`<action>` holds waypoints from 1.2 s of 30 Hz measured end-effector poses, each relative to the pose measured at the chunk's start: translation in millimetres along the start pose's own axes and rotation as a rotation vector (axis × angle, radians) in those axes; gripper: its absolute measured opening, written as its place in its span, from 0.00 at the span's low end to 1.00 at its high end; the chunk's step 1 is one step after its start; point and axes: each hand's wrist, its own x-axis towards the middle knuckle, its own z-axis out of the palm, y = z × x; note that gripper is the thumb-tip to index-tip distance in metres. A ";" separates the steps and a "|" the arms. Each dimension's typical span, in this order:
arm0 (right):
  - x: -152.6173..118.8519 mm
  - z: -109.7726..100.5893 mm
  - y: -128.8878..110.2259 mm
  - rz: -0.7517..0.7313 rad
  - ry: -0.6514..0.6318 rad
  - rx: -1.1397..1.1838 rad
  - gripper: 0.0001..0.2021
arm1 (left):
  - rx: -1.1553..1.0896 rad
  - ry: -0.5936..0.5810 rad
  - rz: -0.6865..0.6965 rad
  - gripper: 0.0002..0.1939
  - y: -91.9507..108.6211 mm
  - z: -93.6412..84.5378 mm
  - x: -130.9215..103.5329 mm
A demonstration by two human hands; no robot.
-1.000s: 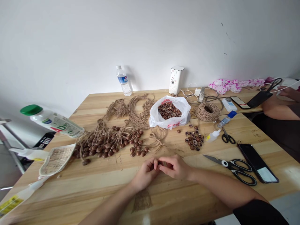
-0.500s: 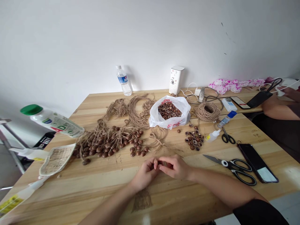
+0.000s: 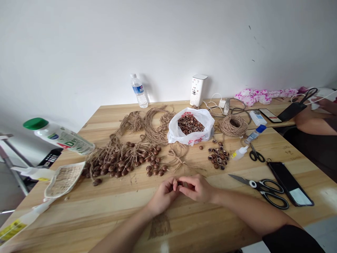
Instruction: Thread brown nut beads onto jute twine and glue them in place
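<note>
Left hand [image 3: 164, 195]: fingers curled narrow, meeting the other hand's fingertips.
Right hand [image 3: 197, 189]: thumb and forefinger drawn close in a pinch.
Piece [image 3: 179, 183]: small, dark, mostly hidden between both hands' fingertips, too covered to identify.
Pose: both hands match their position a second ago; no fresh result shows, so I judge this to be a steady hold, with the work in hand not visibly advanced.
Scissors [image 3: 259, 189]: at 3 o'clock from the hands, blades pointing left, unmoved.
Phone [image 3: 288, 182]: also at 3, just beyond the scissors' handles.
Nuts [image 3: 119, 164]: heaped at 10 o'clock, many on cords; nothing visibly added.
Cord bundle [image 3: 177, 158]: at 12, near the hands.
Shells [image 3: 218, 154]: loose cluster between 1 and 2.
Glue [image 3: 239, 153]: at 2, beside the shells.
Bag [image 3: 173, 131]: at 12, holding more shells, its contents looking unchanged.
Twine [image 3: 233, 125]: at 1, right of the bag.
</note>
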 end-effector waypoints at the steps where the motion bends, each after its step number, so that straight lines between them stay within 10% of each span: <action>1: 0.2 -0.2 -0.3 0.000 -0.003 -0.002 0.13 | -0.001 0.002 -0.001 0.17 0.8 0.2 0.1; 36: 0.6 -1.1 -1.5 0.004 -0.007 -0.002 0.13 | -0.011 -0.005 0.021 0.14 0.9 0.0 0.2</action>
